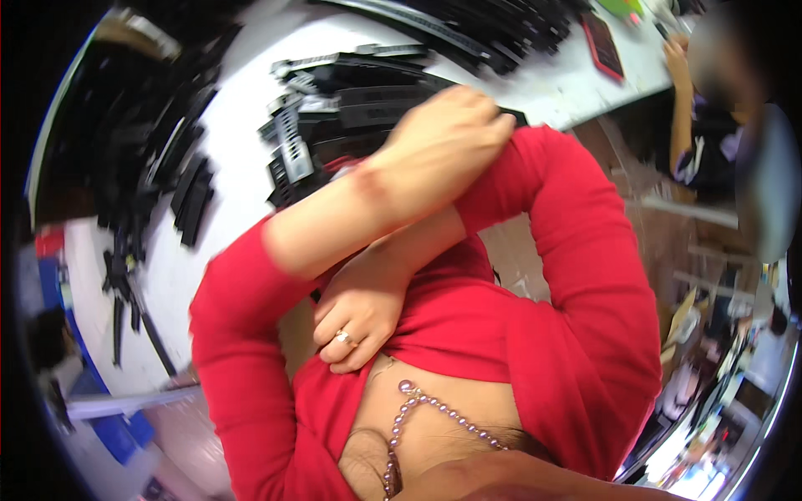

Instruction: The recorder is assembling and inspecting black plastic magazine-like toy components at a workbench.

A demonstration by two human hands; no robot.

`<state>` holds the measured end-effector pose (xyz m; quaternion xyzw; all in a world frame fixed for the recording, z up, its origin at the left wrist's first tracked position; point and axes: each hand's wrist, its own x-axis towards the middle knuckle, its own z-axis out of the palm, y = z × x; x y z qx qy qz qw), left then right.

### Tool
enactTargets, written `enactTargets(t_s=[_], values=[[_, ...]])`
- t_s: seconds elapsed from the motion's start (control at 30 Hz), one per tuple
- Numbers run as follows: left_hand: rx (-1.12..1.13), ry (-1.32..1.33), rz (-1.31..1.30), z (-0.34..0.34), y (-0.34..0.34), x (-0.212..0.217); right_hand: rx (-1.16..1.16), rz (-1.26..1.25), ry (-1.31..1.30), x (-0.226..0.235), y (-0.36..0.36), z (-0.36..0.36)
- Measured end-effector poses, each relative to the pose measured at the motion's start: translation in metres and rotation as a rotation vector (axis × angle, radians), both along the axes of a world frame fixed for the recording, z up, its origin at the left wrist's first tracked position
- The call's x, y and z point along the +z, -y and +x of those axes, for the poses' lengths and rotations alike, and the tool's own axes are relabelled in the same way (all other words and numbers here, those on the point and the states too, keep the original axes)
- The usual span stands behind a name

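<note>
My forearms cross in front of my red top [451, 317], the left one above the right. My left hand [451, 121] is closed beside the bent right elbow of the red sleeve [576, 192]; its fingertips turn down at the sleeve's edge, and what they hold, if anything, is hidden. Below, my right hand [359, 313], with a ring on one finger, is curled against the red cloth and seems to grip a fold of it. Just beyond my left forearm lies a pile of black and grey slotted strip parts [342, 100] on the white table [242, 125].
More black strip parts [159, 159] are heaped along the table's left side, and others [468, 33] lie at the back. A red-edged phone [603, 48] rests near the right table edge. Another person's arm [681, 108] is at the far right. Blue bins [121, 434] stand low on the left.
</note>
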<state>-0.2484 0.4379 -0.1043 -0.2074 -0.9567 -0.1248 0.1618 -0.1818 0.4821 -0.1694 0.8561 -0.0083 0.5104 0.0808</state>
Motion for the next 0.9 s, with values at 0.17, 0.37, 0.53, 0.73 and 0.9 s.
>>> enactTargets(t_s=[0.17, 0.37, 0.53, 0.73, 0.9], values=[[-0.048, 0.060, -0.110, -0.057, -0.031, -0.035, -0.034, 0.001, -0.006, 0.007, -0.013, -0.003], [0.272, -0.363, 0.099, 0.028, 0.070, 0.029, -0.645, -0.043, -0.059, 0.027, -0.046, -0.063], [0.683, -0.271, 0.266, 0.087, 0.157, -0.025, -1.442, 0.581, -0.066, 0.018, -0.053, -0.103], [0.925, -0.148, 0.629, 0.148, 0.179, 0.000, -1.419, 0.804, -0.048, 0.003, -0.035, -0.112], [1.043, -0.239, 0.593, 0.235, 0.197, 0.000, -1.317, 0.823, -0.099, 0.015, -0.018, -0.122]])
